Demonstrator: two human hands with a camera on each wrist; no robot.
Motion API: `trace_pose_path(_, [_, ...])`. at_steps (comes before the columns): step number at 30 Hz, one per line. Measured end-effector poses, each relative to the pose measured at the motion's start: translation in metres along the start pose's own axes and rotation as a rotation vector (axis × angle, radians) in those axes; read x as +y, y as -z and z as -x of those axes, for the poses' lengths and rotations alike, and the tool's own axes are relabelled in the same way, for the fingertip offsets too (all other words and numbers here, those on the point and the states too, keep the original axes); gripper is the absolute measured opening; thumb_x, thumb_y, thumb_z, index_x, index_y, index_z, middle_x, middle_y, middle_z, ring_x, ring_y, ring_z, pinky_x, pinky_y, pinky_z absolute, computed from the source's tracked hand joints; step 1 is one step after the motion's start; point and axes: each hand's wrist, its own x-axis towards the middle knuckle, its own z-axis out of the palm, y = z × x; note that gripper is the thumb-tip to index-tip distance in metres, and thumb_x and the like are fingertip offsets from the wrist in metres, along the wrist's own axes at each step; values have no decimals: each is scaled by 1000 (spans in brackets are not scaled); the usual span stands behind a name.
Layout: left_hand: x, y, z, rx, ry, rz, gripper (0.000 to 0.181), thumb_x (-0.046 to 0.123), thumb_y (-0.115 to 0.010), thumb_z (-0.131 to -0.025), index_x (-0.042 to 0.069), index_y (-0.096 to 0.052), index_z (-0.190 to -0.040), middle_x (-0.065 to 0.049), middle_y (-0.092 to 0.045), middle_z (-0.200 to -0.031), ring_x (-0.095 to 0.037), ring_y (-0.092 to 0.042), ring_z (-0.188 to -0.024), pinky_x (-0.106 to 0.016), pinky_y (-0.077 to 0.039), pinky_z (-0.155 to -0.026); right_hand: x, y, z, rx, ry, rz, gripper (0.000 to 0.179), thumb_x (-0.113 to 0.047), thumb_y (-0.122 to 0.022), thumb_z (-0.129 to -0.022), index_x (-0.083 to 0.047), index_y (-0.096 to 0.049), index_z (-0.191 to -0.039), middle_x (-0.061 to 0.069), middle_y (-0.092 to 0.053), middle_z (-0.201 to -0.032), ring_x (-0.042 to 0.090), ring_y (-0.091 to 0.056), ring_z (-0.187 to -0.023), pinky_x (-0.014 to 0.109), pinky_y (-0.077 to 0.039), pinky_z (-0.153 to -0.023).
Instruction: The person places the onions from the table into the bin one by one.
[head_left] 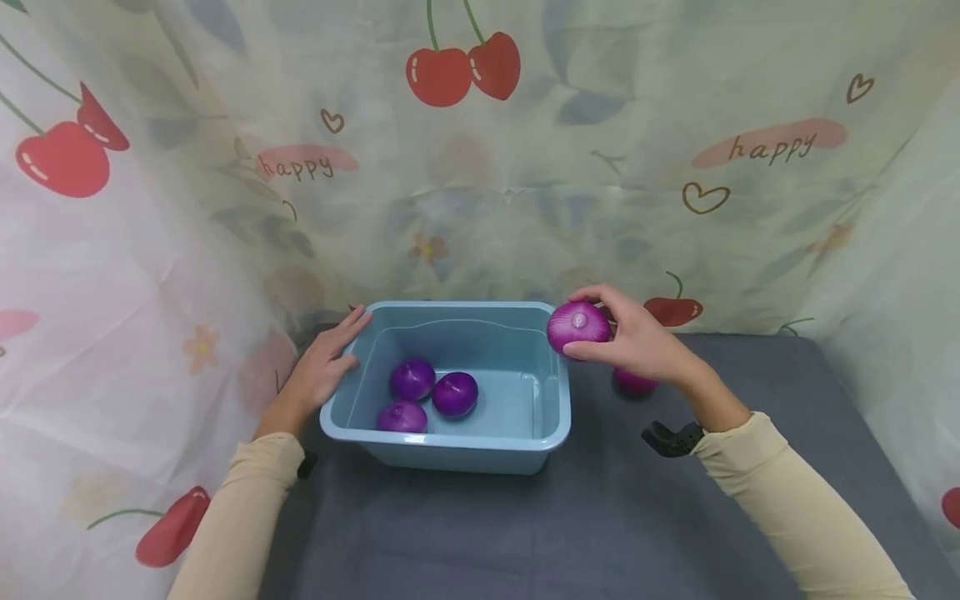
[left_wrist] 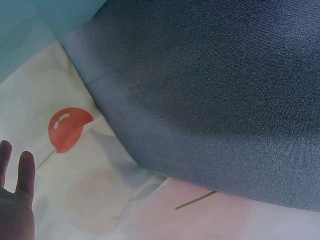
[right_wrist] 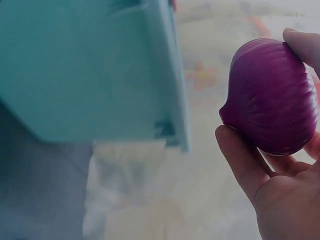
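My right hand (head_left: 641,337) grips a red onion (head_left: 576,323) between thumb and fingers, above the right rim of a light blue plastic bin (head_left: 457,458). In the right wrist view the onion (right_wrist: 270,97) shows its pointed end, beside the bin wall (right_wrist: 100,70). Three purple onions lie in the left half of the bin: one at the back (head_left: 412,378), one to its right (head_left: 455,394) and one at the front (head_left: 402,416). My left hand (head_left: 318,367) rests on the bin's left rim with fingers extended; the left wrist view catches only part of this hand (left_wrist: 17,205).
Another onion (head_left: 634,382) sits on the dark grey tabletop (head_left: 465,533), right of the bin and partly hidden under my right hand. A patterned curtain (head_left: 525,233) with cherries and lettering hangs behind and along both sides of the table.
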Motion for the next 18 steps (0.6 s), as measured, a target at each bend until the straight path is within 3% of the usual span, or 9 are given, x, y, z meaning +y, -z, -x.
trace_pose_path(7, [2,1,1,-5,13,-1,70,14,-47,-95,21,-30,-162,-8,-23,-172,-44,-24,-156,-68,-23,-119,-28,-13,-21,-61,83,-9,67,-30,-83,-82,-20,-49,-139,5,-57,-133,25,-59,-117,37,-61,-85])
trace_pose_path(18, [-3,-1,0,6,18,-2,70,14,-47,-94,22,-31,-162,-5,-23,-171,-43,-25,-156,-67,-23,-120,-59,-37,-55,-153,128,-52,65,-31,-83,-80,-19,-52,-135,5,-62,-125,23,-65,-108,35,-61,-83])
